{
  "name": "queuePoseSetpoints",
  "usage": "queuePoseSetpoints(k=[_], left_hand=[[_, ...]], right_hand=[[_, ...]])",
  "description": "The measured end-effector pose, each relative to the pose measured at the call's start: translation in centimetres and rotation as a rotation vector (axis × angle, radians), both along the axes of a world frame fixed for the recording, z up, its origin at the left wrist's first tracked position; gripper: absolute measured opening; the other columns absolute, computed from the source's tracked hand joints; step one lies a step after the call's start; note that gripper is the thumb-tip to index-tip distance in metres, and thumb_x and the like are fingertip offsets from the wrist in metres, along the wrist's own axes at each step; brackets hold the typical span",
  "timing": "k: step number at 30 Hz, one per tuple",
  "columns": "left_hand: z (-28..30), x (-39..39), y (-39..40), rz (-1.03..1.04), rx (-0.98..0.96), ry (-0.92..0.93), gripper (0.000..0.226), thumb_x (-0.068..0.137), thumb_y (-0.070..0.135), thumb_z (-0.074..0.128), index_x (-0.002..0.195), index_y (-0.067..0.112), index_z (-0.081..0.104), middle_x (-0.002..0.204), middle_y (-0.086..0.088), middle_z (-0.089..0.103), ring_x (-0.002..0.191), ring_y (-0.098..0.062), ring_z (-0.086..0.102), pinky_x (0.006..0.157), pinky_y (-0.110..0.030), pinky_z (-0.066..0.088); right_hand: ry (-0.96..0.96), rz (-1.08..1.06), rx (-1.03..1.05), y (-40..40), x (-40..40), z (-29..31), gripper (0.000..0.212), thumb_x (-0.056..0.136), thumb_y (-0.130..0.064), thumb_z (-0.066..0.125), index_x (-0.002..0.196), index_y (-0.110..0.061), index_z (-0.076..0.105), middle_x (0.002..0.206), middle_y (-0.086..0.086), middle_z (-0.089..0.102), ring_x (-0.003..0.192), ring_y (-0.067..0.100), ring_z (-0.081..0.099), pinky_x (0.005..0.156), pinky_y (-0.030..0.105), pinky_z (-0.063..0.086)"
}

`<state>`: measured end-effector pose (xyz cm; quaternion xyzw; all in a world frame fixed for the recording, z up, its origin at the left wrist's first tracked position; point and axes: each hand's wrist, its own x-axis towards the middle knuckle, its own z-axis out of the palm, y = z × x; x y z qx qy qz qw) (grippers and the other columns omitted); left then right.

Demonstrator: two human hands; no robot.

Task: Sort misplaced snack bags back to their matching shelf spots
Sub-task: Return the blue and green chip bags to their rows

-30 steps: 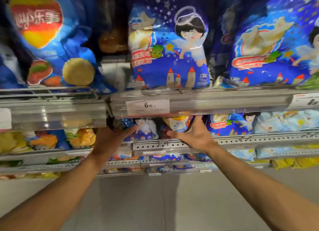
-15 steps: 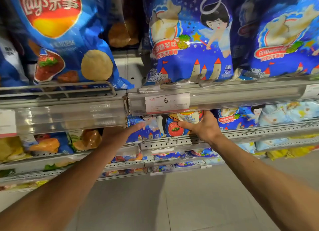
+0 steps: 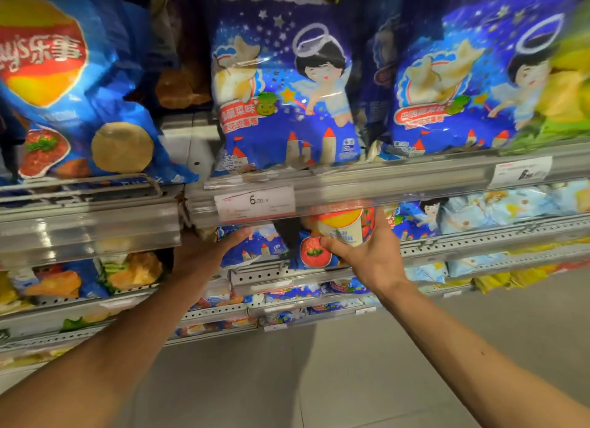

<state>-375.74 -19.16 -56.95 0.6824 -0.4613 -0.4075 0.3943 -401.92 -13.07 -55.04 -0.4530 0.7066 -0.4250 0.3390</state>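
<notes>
Head view shows two bare arms reaching up to a snack shelf. The right hand grips a Lay's chip bag with a tomato picture; the thumb lies across the front of the bag and the fingers curl behind its right edge. This bag stands on the second shelf rail, just under the price strip that reads 6.00, and its top is hidden behind that strip. The left hand rests with fairly straight fingers on a small blue angel bag just beside the chip bag, on the same shelf; whether the fingers grip it I cannot tell. On the shelf above stand two large angel snack bags, and at the left a large blue Lay's bag. To the right of the held bag, more small angel bags and pale blue bags lie in the row. The grey floor is seen below.
</notes>
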Motion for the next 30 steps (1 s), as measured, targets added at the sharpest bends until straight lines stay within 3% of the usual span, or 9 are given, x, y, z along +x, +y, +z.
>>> queuePoseSetpoints(k=[2, 6, 10, 15, 17, 20, 22, 26, 30], left_hand=[[0.1, -1.8, 0.2, -0.016, -0.053, -0.009, 0.088, 0.048, 0.059, 0.082, 0.127, 0.030, 0.056, 0.120, 0.013, 0.059, 0.114, -0.010, 0.054, 0.100, -0.028, 0.042], [-0.1, -5.3, 0.7, -0.036, -0.090, -0.126, 0.088, 0.053, 0.071, 0.079, 0.122, 0.020, 0.060, 0.122, 0.008, 0.063, 0.113, -0.015, 0.056, 0.102, -0.032, 0.042], [0.5, -8.8, 1.0, -0.050, -0.052, -0.223, 0.065, 0.044, 0.081, 0.074, 0.071, 0.027, 0.049, 0.071, 0.019, 0.054, 0.065, -0.001, 0.052, 0.067, -0.015, 0.043], [0.6, -12.2, 0.9, -0.156, 0.021, -0.246, 0.068, 0.051, 0.070, 0.081, 0.061, 0.016, 0.041, 0.054, 0.003, 0.040, 0.045, -0.012, 0.037, 0.042, -0.017, 0.035], [0.5, -13.0, 1.0, -0.169, 0.021, -0.226, 0.065, 0.056, 0.061, 0.085, 0.065, 0.016, 0.038, 0.057, 0.002, 0.033, 0.045, -0.011, 0.031, 0.040, -0.015, 0.030], [0.3, -13.6, 1.3, -0.186, -0.017, -0.175, 0.060, 0.056, 0.049, 0.089, 0.078, 0.005, 0.054, 0.061, -0.014, 0.042, 0.050, -0.020, 0.050, 0.051, -0.025, 0.048], [-0.1, -13.5, 1.2, -0.199, -0.026, -0.151, 0.052, 0.061, 0.044, 0.089, 0.073, 0.011, 0.050, 0.058, -0.001, 0.041, 0.043, -0.008, 0.044, 0.042, -0.009, 0.037], [-0.8, -13.0, 0.4, -0.271, 0.042, -0.210, 0.053, 0.067, 0.051, 0.086, 0.076, 0.014, 0.049, 0.064, -0.003, 0.045, 0.056, -0.016, 0.043, 0.048, -0.025, 0.033], [-0.8, -12.0, 1.0, -0.301, 0.072, -0.175, 0.060, 0.064, 0.043, 0.090, 0.099, 0.012, 0.054, 0.081, 0.005, 0.060, 0.066, -0.003, 0.054, 0.051, -0.012, 0.038]], right_hand=[[-0.042, 0.020, -0.003, 1.5, -0.9, -0.1, 0.069, 0.066, -0.026, 0.096, 0.121, -0.021, 0.055, 0.104, -0.009, 0.075, 0.096, 0.007, 0.071, 0.091, 0.030, 0.057], [-0.077, -0.007, -0.012, 4.5, -3.4, -1.0, 0.058, 0.064, -0.020, 0.097, 0.104, -0.029, 0.055, 0.086, -0.018, 0.074, 0.080, -0.007, 0.069, 0.068, 0.007, 0.050], [-0.117, -0.044, -0.011, 7.0, -6.6, -1.4, 0.061, 0.066, -0.012, 0.095, 0.115, -0.018, 0.059, 0.094, -0.010, 0.078, 0.086, 0.000, 0.072, 0.075, 0.013, 0.053], [-0.147, -0.144, -0.003, 9.2, -10.0, -1.9, 0.060, 0.064, -0.018, 0.096, 0.112, -0.025, 0.060, 0.093, -0.018, 0.076, 0.085, 0.001, 0.073, 0.072, 0.018, 0.058], [-0.158, -0.162, 0.021, 9.7, -10.9, -2.1, 0.063, 0.064, -0.023, 0.096, 0.116, -0.023, 0.061, 0.095, -0.014, 0.077, 0.087, 0.004, 0.074, 0.077, 0.028, 0.062], [-0.190, -0.180, 0.016, 10.0, -11.4, -2.1, 0.065, 0.066, -0.021, 0.095, 0.120, -0.021, 0.061, 0.100, -0.008, 0.078, 0.092, 0.009, 0.075, 0.086, 0.037, 0.062], [-0.218, -0.176, 0.017, 10.1, -11.4, -2.1, 0.065, 0.067, -0.019, 0.094, 0.123, -0.019, 0.061, 0.103, -0.005, 0.078, 0.096, 0.013, 0.075, 0.090, 0.044, 0.061], [-0.254, -0.166, 0.031, 10.3, -10.1, -2.1, 0.066, 0.069, -0.017, 0.093, 0.126, -0.016, 0.060, 0.109, 0.003, 0.077, 0.101, 0.021, 0.075, 0.092, 0.049, 0.059], [-0.247, -0.162, 0.033, 10.5, -6.9, -2.0, 0.064, 0.068, -0.015, 0.094, 0.123, -0.015, 0.062, 0.105, 0.000, 0.078, 0.098, 0.018, 0.075, 0.091, 0.047, 0.060]])
